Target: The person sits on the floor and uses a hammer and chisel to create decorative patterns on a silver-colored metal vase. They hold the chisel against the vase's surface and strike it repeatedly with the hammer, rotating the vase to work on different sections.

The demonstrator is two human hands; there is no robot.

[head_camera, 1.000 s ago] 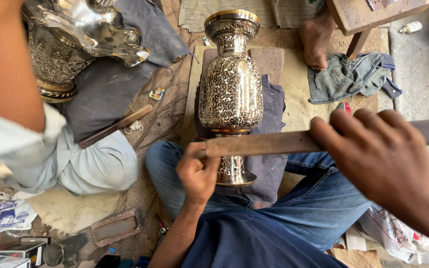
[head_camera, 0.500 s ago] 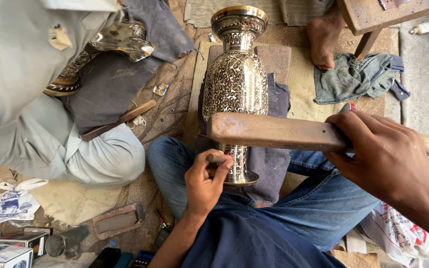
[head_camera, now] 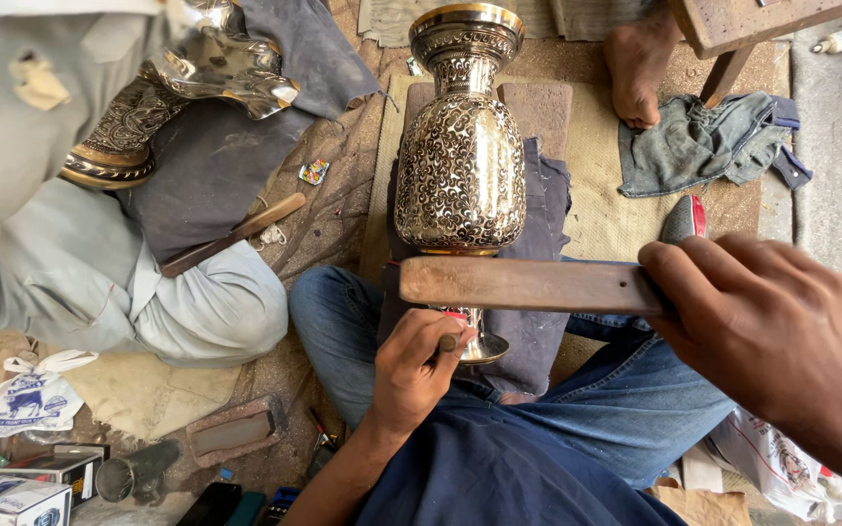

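Note:
An engraved brass vase (head_camera: 461,156) lies on a dark cloth (head_camera: 541,195) between my legs, its gold rim pointing away from me. My right hand (head_camera: 767,331) grips a flat wooden stick (head_camera: 528,283) held level across the vase's lower body. My left hand (head_camera: 413,370) is closed around a small metal tool with a red part, its tip at the vase's narrow foot (head_camera: 484,346).
A person in light grey clothes (head_camera: 99,263) sits at my left with another engraved vessel (head_camera: 163,93) and a wooden stick (head_camera: 236,234). A bare foot (head_camera: 640,58), crumpled jeans (head_camera: 708,141) and a wooden stool leg (head_camera: 728,68) lie beyond. Boxes and a bag (head_camera: 31,399) sit lower left.
The wooden stick in my right hand has come lower and nearer across the vase. My left hand has slid down from the stick to the vase's foot. The person at left leaned in.

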